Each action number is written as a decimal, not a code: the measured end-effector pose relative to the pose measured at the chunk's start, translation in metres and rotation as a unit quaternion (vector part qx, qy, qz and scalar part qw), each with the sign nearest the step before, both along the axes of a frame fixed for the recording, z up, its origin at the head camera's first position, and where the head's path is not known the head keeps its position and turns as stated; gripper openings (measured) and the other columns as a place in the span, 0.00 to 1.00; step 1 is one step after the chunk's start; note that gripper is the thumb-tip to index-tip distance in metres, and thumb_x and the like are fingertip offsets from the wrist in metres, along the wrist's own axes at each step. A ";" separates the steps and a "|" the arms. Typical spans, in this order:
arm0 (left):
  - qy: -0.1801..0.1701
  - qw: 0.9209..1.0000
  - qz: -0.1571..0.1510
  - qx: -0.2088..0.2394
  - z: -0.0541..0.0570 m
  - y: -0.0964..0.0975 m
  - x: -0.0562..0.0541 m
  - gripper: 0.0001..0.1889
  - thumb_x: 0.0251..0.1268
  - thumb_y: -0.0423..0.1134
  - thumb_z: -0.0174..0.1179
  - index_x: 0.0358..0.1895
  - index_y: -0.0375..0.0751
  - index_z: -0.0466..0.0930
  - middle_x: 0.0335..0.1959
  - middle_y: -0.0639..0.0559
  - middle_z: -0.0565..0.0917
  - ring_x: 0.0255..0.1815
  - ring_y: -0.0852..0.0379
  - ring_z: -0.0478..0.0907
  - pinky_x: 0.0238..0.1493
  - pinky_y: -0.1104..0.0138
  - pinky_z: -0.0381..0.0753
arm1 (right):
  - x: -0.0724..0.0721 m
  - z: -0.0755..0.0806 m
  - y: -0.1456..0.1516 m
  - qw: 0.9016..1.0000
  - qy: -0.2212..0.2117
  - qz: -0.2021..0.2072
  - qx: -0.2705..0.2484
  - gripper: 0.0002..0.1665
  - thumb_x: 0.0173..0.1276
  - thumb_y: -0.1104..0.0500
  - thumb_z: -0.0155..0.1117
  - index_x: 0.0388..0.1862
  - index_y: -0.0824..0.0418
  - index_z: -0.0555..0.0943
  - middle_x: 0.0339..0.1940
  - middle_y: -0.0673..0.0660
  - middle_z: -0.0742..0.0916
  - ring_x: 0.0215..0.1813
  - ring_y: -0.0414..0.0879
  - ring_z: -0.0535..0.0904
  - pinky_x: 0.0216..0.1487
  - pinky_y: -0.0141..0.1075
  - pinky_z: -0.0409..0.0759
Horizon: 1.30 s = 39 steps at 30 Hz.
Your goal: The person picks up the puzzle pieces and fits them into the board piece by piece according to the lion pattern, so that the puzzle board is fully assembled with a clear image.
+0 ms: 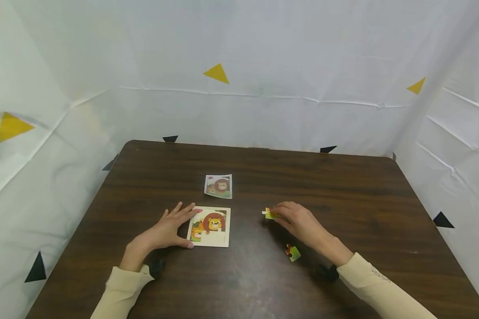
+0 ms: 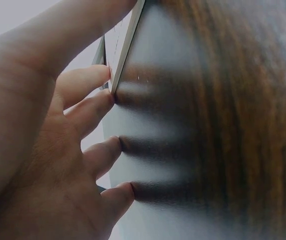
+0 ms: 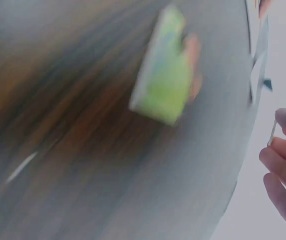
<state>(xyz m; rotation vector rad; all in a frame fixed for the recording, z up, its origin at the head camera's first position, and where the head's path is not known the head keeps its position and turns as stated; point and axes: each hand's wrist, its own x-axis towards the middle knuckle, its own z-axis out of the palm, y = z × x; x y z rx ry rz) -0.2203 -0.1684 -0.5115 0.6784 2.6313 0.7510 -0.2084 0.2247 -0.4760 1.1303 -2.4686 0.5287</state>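
Note:
A square lion puzzle board (image 1: 217, 240) lies on the table, its picture part filled and its pale base bare along the lower right. My left hand (image 1: 163, 231) rests at its left side with fingers spread, the thumb at the lower left corner and a fingertip at the upper edge. Over the table to the right, my right hand (image 1: 303, 225) pinches a green and yellow puzzle piece (image 1: 268, 214) between thumb and fingers. The right wrist view shows this held piece only as a thin edge. A second, green and red puzzle piece (image 1: 294, 253) lies nearer me.
Behind the board lies a small picture card (image 1: 218, 186) with a similar lion. The dark wooden table (image 1: 343, 190) has rounded far corners. White sheeting (image 1: 263, 119) with yellow and black triangles surrounds it at the back and sides.

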 end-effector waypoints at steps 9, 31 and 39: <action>0.001 1.000 -0.002 0.003 0.004 -0.002 0.002 0.53 0.45 0.52 0.75 0.75 0.45 0.56 0.78 0.45 0.51 0.77 0.35 0.38 0.68 0.34 0.37 | 0.000 0.005 -0.076 0.998 -0.010 0.060 0.031 0.14 0.56 0.63 0.74 0.43 0.59 0.85 0.41 0.52 0.85 0.43 0.44 0.81 0.45 0.38 0.81; -0.007 1.000 -0.002 0.007 0.006 -0.002 0.002 0.52 0.46 0.53 0.75 0.75 0.45 0.56 0.78 0.45 0.51 0.77 0.36 0.37 0.68 0.34 0.36 | 0.009 -0.015 -0.149 0.982 -0.016 0.081 0.171 0.08 0.68 0.53 0.65 0.43 0.51 0.85 0.43 0.48 0.83 0.50 0.42 0.78 0.46 0.38 0.78; -0.001 1.000 -0.006 0.006 0.005 -0.002 0.002 0.52 0.46 0.53 0.75 0.75 0.45 0.56 0.78 0.46 0.51 0.77 0.36 0.38 0.67 0.33 0.37 | 0.013 -0.018 -0.151 0.967 0.066 0.080 0.233 0.05 0.69 0.52 0.63 0.38 0.50 0.82 0.43 0.46 0.82 0.47 0.42 0.77 0.50 0.39 0.77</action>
